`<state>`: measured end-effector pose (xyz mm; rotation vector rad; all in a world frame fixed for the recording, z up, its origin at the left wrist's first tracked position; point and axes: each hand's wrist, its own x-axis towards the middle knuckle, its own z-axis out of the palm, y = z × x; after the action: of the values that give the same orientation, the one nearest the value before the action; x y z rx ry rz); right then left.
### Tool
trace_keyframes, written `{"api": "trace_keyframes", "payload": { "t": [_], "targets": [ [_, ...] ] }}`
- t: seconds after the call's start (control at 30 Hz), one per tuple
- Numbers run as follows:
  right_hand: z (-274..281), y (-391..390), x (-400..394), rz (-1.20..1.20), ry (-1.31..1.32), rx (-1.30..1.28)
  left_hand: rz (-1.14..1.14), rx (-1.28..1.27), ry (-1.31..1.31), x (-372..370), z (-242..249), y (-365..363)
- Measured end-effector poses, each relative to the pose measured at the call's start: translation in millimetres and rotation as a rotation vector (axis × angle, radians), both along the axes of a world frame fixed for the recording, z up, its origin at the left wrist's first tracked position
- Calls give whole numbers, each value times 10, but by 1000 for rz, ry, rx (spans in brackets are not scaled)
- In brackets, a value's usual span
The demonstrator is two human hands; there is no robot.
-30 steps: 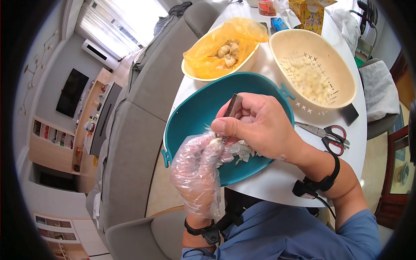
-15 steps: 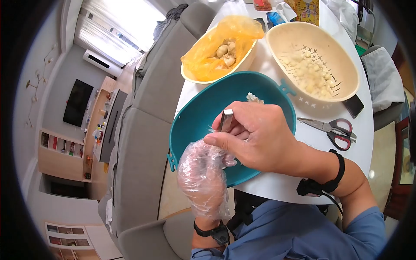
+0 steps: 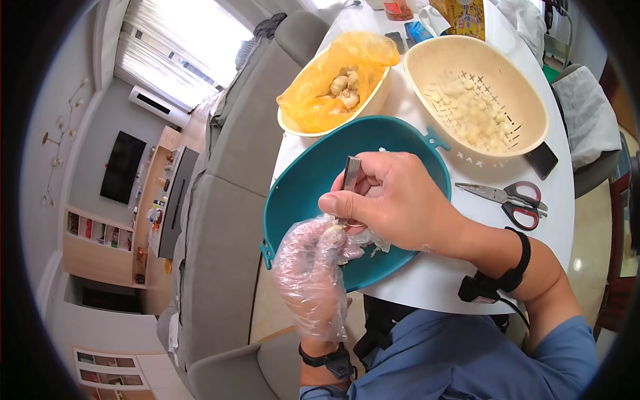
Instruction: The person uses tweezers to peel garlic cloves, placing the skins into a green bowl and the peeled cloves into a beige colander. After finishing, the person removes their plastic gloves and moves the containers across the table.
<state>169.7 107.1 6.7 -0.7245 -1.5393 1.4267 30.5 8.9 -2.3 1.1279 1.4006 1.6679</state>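
Observation:
My right hand (image 3: 400, 200) is bare and closed round a pair of metal tweezers (image 3: 350, 175), whose flat bent end points up. Their lower end meets a pale garlic clove (image 3: 339, 225), mostly covered by fingers. My left hand (image 3: 310, 263), in a clear plastic glove, pinches that clove. Both hands are over the teal basin (image 3: 293, 190). Papery garlic skins (image 3: 381, 245) lie in the basin, partly hidden behind my right hand.
A cream bowl (image 3: 373, 100) lined with a yellow plastic bag (image 3: 310, 93) holds whole garlic bulbs (image 3: 348, 83). Peeled cloves (image 3: 477, 113) lie in a cream colander (image 3: 533, 127). Scissors (image 3: 513, 197) and a phone (image 3: 541, 161) rest on the white table (image 3: 447, 283).
The tweezers stand more upright and their tips now touch the clove. My right hand has shifted slightly, and the view has turned a little.

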Motion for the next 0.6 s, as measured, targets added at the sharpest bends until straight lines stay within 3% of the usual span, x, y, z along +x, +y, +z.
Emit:
{"api": "trace_keyframes", "payload": {
  "t": [0.2,0.43,0.5,0.6],
  "targets": [
    [-36,57,8,112,158,-224,-23,64,69,-30,-26,28],
    [-22,71,16,134,158,-368,-37,187,126,-49,-84,46],
    [-61,21,-27,-76,57,16,35,52,94,-15,-14,40],
    [-32,-71,-35,-161,45,200,42,-74,-1,71,126,10]
  ]
}}
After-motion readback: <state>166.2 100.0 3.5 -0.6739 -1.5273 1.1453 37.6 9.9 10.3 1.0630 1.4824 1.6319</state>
